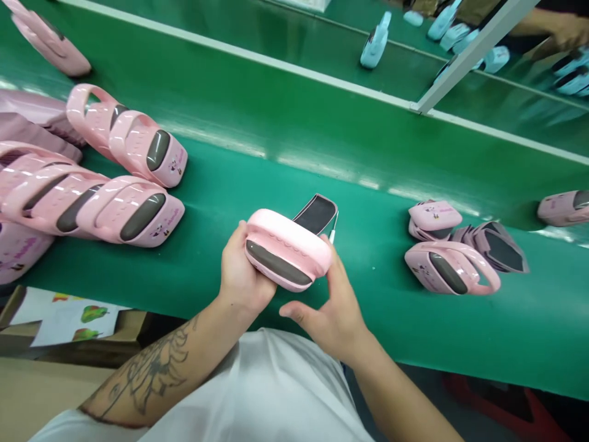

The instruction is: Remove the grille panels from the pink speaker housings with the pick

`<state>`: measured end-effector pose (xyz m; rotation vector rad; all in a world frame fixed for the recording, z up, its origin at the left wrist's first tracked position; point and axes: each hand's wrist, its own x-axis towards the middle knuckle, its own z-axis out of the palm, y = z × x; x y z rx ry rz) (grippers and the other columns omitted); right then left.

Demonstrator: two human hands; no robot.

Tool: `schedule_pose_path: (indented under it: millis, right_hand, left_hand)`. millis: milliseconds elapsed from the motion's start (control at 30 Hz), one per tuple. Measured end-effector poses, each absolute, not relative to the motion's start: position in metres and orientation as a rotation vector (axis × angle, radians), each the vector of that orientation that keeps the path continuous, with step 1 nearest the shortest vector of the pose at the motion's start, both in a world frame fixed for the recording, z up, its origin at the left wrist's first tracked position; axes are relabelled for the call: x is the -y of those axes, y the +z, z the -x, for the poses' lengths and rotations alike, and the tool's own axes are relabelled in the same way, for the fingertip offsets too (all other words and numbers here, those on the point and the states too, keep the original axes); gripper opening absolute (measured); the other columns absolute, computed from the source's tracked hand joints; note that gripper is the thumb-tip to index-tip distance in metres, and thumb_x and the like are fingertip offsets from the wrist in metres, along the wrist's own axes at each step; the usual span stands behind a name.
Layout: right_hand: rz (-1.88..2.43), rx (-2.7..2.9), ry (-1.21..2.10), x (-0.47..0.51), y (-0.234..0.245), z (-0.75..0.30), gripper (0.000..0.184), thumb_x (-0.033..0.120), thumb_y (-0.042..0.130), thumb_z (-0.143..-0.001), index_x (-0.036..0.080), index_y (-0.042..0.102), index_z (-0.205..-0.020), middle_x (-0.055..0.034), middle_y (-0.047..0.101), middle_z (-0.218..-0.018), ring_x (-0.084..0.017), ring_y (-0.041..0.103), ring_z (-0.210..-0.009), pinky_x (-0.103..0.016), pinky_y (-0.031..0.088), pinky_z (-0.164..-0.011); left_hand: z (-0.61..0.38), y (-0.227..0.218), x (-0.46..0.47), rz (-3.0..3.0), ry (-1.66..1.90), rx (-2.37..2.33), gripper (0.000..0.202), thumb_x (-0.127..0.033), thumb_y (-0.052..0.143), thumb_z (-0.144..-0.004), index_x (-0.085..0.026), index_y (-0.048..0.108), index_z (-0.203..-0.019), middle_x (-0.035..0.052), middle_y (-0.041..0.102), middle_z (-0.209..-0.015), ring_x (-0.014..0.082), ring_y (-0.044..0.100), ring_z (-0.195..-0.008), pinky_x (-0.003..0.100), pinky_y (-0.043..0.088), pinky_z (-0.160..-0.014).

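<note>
In the head view, the glossy pink plastic housing with a dark oval window (297,235) has its long axis slanting from upper left to lower right, its window side turned toward the wearer and its handle uppermost. The green, smooth surface (368,325) carries similar pink handled housings (159,218) grouped at left, and a pink handled housing with a dark window (432,267) at right. A white metal bar (294,67) crosses beyond, with light-blue plastic pieces (376,44) past it. The first housing lies between the hands: the left hand (245,270) grips its left end; the right hand (335,307) is spread, thumb apart, fingers at its right end, beside a flat dark-grey panel with a pale edge (317,213).
</note>
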<state>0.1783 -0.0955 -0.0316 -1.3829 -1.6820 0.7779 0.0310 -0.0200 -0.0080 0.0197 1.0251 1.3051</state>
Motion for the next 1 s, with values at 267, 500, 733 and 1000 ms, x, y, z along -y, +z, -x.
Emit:
schedule_pose_path:
  millis: [267,500,733,1000]
  right_hand:
    - [1.288,1.599,0.684,0.097,-0.032,-0.187,0.079,0.065,0.08,-0.093,0.025,0.053,-0.156,-0.0167,0.065,-0.143,-0.036,0.065,-0.134,-0.055,0.059,-0.113]
    - [1.269,1.912,0.814,0.101,-0.019,-0.21,0.076,0.053,0.081,-0.096,0.025,0.05,-0.159,-0.0174,0.065,-0.15,-0.037,0.064,-0.137,-0.06,0.056,-0.117]
    - [1.223,1.976,1.061,0.104,-0.021,-0.209,0.082,0.047,0.08,-0.098,0.03,0.04,-0.167,-0.0151,0.057,-0.162,-0.035,0.057,-0.151,-0.056,0.053,-0.125]
    - [1.31,1.863,1.232,0.105,-0.02,-0.211,0.085,0.051,0.081,-0.097,0.028,0.039,-0.167,-0.0164,0.052,-0.169,-0.036,0.053,-0.157,-0.059,0.046,-0.13]
  left_hand:
    - [0.0,-0.04,0.034,-0.866,1.437,-1.131,0.068,-0.077,0.062,-0.099,-0.019,0.076,-0.13,0.0161,0.075,-0.143,0.0345,0.073,-0.131,0.047,0.058,-0.112]
    - [0.052,-0.024,0.033,-2.065,0.653,-0.883,0.126,-0.053,0.103,-0.069,-0.03,0.036,-0.173,0.0158,0.062,-0.163,0.0345,0.071,-0.136,0.044,0.059,-0.116]
    - [0.043,-0.023,0.038,-2.065,0.505,-0.859,0.101,-0.045,0.099,-0.074,-0.026,0.054,-0.162,0.0123,0.069,-0.157,0.0348,0.066,-0.145,0.045,0.054,-0.123]
    - [0.047,-0.025,0.042,-1.947,0.518,-0.871,0.094,-0.046,0.1,-0.071,-0.027,0.063,-0.156,0.0096,0.074,-0.152,0.0346,0.073,-0.136,0.043,0.06,-0.115]
